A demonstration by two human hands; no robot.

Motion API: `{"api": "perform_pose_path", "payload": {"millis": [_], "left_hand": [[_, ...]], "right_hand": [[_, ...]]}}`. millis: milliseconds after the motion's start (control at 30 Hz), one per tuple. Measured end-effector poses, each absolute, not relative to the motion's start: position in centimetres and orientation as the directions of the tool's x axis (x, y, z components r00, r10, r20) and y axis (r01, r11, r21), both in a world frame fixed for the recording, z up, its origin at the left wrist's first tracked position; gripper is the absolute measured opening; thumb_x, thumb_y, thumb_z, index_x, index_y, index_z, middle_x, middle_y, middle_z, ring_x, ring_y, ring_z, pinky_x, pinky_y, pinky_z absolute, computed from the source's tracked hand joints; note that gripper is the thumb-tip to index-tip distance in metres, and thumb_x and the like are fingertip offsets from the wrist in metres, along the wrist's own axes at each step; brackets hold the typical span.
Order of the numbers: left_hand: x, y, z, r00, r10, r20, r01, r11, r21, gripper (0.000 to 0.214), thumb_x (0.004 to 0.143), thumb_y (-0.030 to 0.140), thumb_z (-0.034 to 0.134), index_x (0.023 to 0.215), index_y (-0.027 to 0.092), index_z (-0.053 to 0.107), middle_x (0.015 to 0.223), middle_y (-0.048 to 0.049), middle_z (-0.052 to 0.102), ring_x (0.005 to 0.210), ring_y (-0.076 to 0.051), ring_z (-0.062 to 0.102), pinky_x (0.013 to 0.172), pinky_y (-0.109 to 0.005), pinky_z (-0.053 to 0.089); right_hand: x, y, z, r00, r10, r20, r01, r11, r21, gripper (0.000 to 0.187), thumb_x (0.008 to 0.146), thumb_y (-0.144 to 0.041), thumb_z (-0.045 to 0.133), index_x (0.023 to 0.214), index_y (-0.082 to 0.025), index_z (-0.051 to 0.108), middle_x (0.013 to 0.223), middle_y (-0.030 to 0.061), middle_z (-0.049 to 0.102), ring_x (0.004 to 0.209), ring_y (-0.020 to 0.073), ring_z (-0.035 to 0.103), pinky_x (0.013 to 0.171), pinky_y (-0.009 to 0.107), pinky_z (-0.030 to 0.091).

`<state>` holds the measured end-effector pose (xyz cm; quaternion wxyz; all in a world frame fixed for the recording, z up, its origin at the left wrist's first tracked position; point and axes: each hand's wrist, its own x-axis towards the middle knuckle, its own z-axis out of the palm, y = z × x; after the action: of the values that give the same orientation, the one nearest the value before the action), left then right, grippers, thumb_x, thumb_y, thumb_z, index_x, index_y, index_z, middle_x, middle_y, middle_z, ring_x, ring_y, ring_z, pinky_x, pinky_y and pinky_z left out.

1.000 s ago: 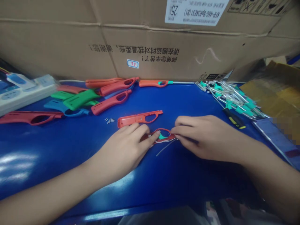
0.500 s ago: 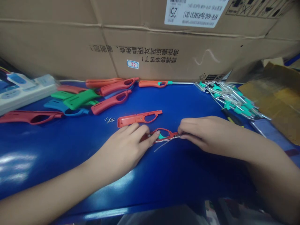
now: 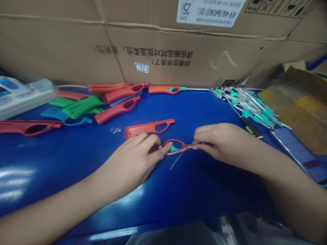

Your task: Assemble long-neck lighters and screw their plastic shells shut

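My left hand point(image 3: 139, 153) is closed on a red lighter shell half point(image 3: 180, 140), covering its handle end. Inside the loop shows a green trigger point(image 3: 174, 148), and thin white wires run along the lower edge. My right hand point(image 3: 217, 141) pinches a metal tube point(image 3: 189, 146) at the shell's narrow tip; the rest of the tube is hidden by the hand. A thin translucent strand point(image 3: 176, 161) hangs down near the tip. Just behind my left hand lies another red shell half point(image 3: 135, 131), inner side up, with several small screws point(image 3: 116, 130) to its left.
Red, green and blue lighter shells point(image 3: 83, 106) pile at the left by a white power strip point(image 3: 28, 97). An assembled orange lighter point(image 3: 160, 90) lies along the cardboard box point(image 3: 153, 37). Metal tubes with green parts point(image 3: 245, 102), a screwdriver point(image 3: 251, 130) and a phone point(image 3: 297, 153) are right.
The view has shifted slightly, bringing more of the phone into sight. The translucent strand has swung to point more steeply down. Both hands keep their grips.
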<state>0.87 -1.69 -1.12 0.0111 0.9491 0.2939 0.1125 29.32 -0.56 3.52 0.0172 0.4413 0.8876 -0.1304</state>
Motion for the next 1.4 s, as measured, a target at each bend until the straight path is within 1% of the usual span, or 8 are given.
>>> {"api": "perform_pose_path", "payload": {"millis": [100, 333, 433, 567, 667, 800, 1100, 1400], "left_hand": [[0.8, -1.7, -1.2, 0.799, 0.564, 0.207, 0.554, -0.825, 0.109, 0.040, 0.107, 0.026, 0.045, 0.145, 0.026, 0.056, 0.114, -0.0099, 0.061, 0.098, -0.024, 0.057, 0.082, -0.041, 0.056], [1.1, -1.7, -1.2, 0.797, 0.562, 0.222, 0.553, -0.827, 0.105, 0.040, 0.106, 0.024, 0.045, 0.145, 0.024, 0.057, 0.112, -0.0105, 0.061, 0.096, -0.025, 0.058, 0.081, -0.041, 0.056], [1.2, -1.9, -1.2, 0.797, 0.558, 0.232, 0.555, -0.828, 0.084, 0.040, 0.106, 0.023, 0.046, 0.144, 0.023, 0.057, 0.111, -0.0111, 0.062, 0.096, -0.025, 0.058, 0.080, -0.042, 0.056], [1.1, -1.8, -1.4, 0.795, 0.548, 0.259, 0.547, -0.833, 0.086, 0.040, 0.106, 0.024, 0.047, 0.144, 0.023, 0.056, 0.113, -0.0109, 0.063, 0.097, -0.025, 0.059, 0.081, -0.041, 0.055], [0.9, -1.7, -1.4, 0.787, 0.556, 0.269, 0.541, -0.830, 0.133, 0.042, 0.106, 0.028, 0.048, 0.147, 0.023, 0.052, 0.114, -0.0098, 0.064, 0.099, -0.025, 0.061, 0.082, -0.040, 0.055], [0.9, -1.7, -1.3, 0.760, 0.591, 0.271, 0.554, -0.807, 0.205, 0.033, 0.107, 0.030, 0.048, 0.137, 0.022, 0.056, 0.111, -0.0072, 0.066, 0.101, -0.025, 0.062, 0.085, -0.041, 0.053], [0.7, -1.7, -1.0, 0.781, 0.578, 0.237, 0.535, -0.814, 0.226, 0.023, 0.107, 0.029, 0.048, 0.114, 0.024, 0.068, 0.107, -0.0055, 0.066, 0.097, -0.022, 0.062, 0.081, -0.037, 0.053], [0.6, -1.5, -0.9, 0.784, 0.542, 0.304, 0.502, -0.841, 0.203, 0.023, 0.105, 0.028, 0.051, 0.119, 0.023, 0.069, 0.108, -0.0062, 0.069, 0.098, -0.021, 0.064, 0.084, -0.036, 0.056]], "right_hand": [[29.3, -0.3, 3.5, -0.579, 0.798, -0.170, 0.807, 0.530, -0.261, 0.015, 0.095, -0.020, 0.061, 0.082, -0.021, 0.068, 0.087, -0.0010, 0.069, 0.079, 0.0151, 0.061, 0.063, 0.029, 0.031], [28.7, -0.5, 3.6, -0.556, 0.808, -0.193, 0.831, 0.534, -0.157, 0.019, 0.096, -0.019, 0.057, 0.079, -0.020, 0.063, 0.086, 0.0014, 0.066, 0.075, 0.0164, 0.057, 0.060, 0.029, 0.028], [29.0, -0.4, 3.6, -0.603, 0.777, -0.179, 0.794, 0.565, -0.223, 0.018, 0.097, -0.019, 0.056, 0.080, -0.019, 0.062, 0.086, 0.0026, 0.064, 0.076, 0.0162, 0.056, 0.062, 0.029, 0.032], [29.8, -0.2, 3.9, -0.658, 0.736, -0.162, 0.736, 0.581, -0.349, 0.006, 0.095, -0.024, 0.063, 0.092, -0.020, 0.065, 0.093, 0.0025, 0.064, 0.075, 0.0147, 0.055, 0.065, 0.027, 0.037], [29.4, -0.4, 4.0, -0.673, 0.732, -0.101, 0.705, 0.595, -0.387, 0.012, 0.097, -0.031, 0.063, 0.104, -0.021, 0.067, 0.099, 0.0030, 0.064, 0.080, 0.0153, 0.057, 0.066, 0.027, 0.039], [28.0, -0.7, 3.1, -0.706, 0.708, 0.006, 0.644, 0.646, -0.410, 0.016, 0.104, -0.029, 0.052, 0.101, -0.020, 0.065, 0.100, 0.0043, 0.065, 0.087, 0.0159, 0.060, 0.073, 0.028, 0.042], [27.6, -0.4, 1.3, -0.767, 0.641, 0.029, 0.585, 0.718, -0.376, 0.019, 0.106, -0.032, 0.050, 0.099, -0.020, 0.063, 0.096, 0.0033, 0.064, 0.082, 0.0146, 0.060, 0.070, 0.026, 0.041], [27.6, -0.4, 1.3, -0.778, 0.627, 0.033, 0.579, 0.736, -0.350, 0.023, 0.107, -0.029, 0.045, 0.102, -0.019, 0.065, 0.096, 0.0045, 0.065, 0.081, 0.0155, 0.060, 0.071, 0.028, 0.042]]}}
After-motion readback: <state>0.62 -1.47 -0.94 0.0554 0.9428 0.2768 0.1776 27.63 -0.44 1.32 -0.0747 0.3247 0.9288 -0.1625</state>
